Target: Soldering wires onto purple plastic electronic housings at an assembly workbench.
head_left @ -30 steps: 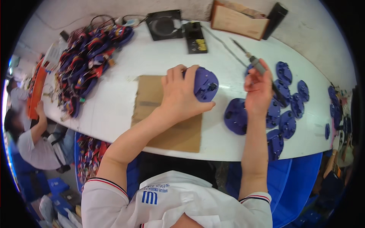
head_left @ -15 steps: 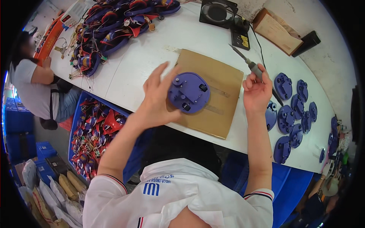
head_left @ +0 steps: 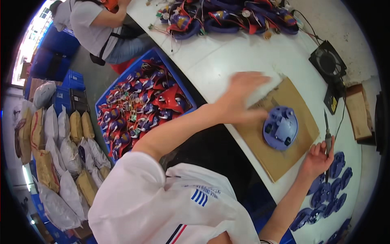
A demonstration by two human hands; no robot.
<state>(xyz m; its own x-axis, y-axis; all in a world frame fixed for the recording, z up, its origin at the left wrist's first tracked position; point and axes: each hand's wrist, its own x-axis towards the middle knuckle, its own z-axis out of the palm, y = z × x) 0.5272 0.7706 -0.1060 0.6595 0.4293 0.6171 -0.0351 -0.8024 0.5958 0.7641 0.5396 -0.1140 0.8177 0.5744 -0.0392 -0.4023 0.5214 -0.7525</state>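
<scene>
My left hand is open and blurred by motion, its fingers spread, to the left of a round purple plastic base with two small black wheels. That base lies on a brown cardboard sheet on the white table. I cannot tell whether the thumb touches its rim. In my right hand is a soldering iron, gripped by its handle. Its metal tip points away from me, beyond the right side of the cardboard, and touches nothing.
More purple bases lie right of my right hand. At the back stand a black fan and a cardboard box. Red-and-purple wired parts are heaped far left; a blue bin holds more. A person sits beyond it.
The view has swung to the left, so the table appears farther right and tilted. My left hand has moved off the purple base toward the left. The soldering iron stays in my right hand.
</scene>
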